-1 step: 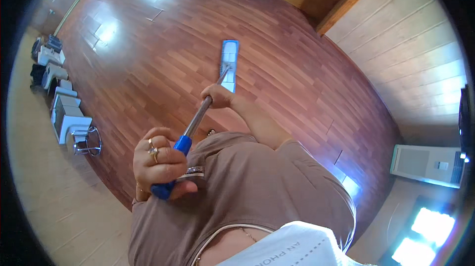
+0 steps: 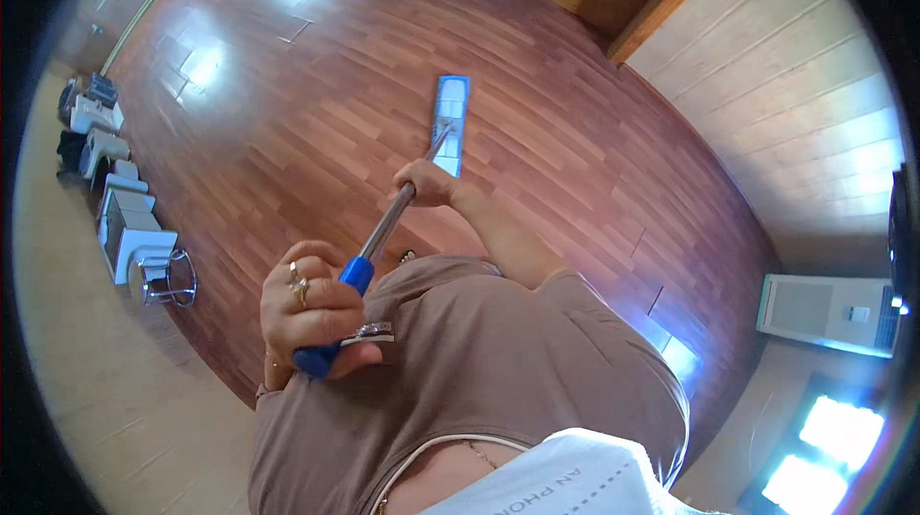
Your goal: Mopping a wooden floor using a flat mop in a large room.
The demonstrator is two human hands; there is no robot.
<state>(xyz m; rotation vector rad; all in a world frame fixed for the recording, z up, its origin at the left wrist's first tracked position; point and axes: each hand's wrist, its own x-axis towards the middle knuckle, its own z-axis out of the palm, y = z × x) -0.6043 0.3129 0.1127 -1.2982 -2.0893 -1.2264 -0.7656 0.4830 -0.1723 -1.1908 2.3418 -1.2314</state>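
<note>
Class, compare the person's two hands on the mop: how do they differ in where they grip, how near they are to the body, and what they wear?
The left hand closes around the blue grip at the top of the mop handle; the right hand holds the bare metal shaft lower down. The left hand sits close to the chest, the right hand reaches out towards the mop head. The left hand shows rings; none are visible on the right. Both are closed around the handle.

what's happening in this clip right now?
A person is holding a flat mop with both hands over a reddish wood-plank floor. The left hand grips the blue end of the handle near the chest; the right hand grips the metal shaft further down. The blue-edged mop head lies flat on the floor ahead. White seats line the wall on the left, and a white appliance stands at the right.
</note>
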